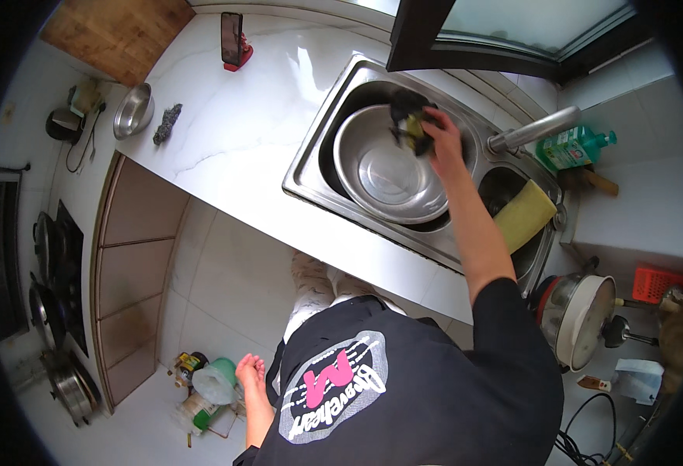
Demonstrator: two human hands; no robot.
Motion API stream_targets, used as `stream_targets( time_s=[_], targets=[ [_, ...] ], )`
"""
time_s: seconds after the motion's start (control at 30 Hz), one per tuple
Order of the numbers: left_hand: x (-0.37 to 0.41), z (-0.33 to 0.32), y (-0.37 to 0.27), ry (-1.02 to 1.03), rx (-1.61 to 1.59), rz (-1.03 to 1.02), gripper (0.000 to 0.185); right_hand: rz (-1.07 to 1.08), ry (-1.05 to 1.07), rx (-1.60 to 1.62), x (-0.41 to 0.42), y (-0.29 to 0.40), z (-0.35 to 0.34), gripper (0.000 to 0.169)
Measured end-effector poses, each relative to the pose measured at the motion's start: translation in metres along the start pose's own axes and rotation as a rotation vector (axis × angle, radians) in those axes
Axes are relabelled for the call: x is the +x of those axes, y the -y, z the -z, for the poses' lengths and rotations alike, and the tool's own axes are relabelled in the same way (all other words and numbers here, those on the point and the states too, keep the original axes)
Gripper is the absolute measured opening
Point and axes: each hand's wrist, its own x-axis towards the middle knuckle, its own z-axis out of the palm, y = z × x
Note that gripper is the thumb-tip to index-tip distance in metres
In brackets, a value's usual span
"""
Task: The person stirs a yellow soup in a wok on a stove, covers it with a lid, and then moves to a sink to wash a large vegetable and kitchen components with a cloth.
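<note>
My right hand is over the sink, gripping a dark, blurred bundle with a yellow-green part, perhaps a cloth or scrubber. Below it, a wide stainless steel basin sits in the larger bowl of the double steel sink. The bundle hangs over the basin's far right side; whether it touches the rim cannot be told. Down beside my body, away from the counter, my left hand hangs with loosely curled fingers and nothing in it.
A faucet and green pump bottle stand right of the sink. Yellow cloth drapes over the smaller bowl. On the white counter are a steel bowl, steel wool and propped phone. An open window frame juts overhead.
</note>
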Motion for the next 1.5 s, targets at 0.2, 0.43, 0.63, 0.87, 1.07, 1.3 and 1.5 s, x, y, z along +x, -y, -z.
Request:
stream_targets(
  time_s=[0.2,0.43,0.63,0.87,1.07,1.3,1.5],
  targets=[
    [0.007,-0.001,-0.06,0.025,-0.033,-0.078,0.017,0.033,-0.303,0.181,0.135,-0.073,-0.091,0.048],
    [0.022,0.02,-0.068,0.036,-0.058,-0.078,0.018,0.266,-0.249,-1.345,0.138,-0.088,-0.135,0.043],
    [0.055,-0.005,-0.063,0.072,0.13,0.089,0.02,0.332,0.263,-1.228,-0.009,-0.103,-0.14,0.028],
    [0.046,-0.076,-0.149,0.259,0.081,-0.191,0.021,0.316,0.482,-1.01,-0.025,-0.098,-0.146,0.028],
    [0.019,-0.091,-0.176,0.343,0.145,-0.319,0.018,0.57,0.308,-1.374,-0.014,-0.13,-0.184,0.038],
    [0.016,-0.092,-0.143,0.346,0.275,-0.334,0.017,0.769,0.486,-1.347,-0.102,-0.15,-0.175,0.032],
    [-0.001,-0.09,-0.132,0.37,0.356,-0.464,0.015,0.894,0.533,-1.344,-0.147,-0.121,-0.121,0.007]
  ],
)
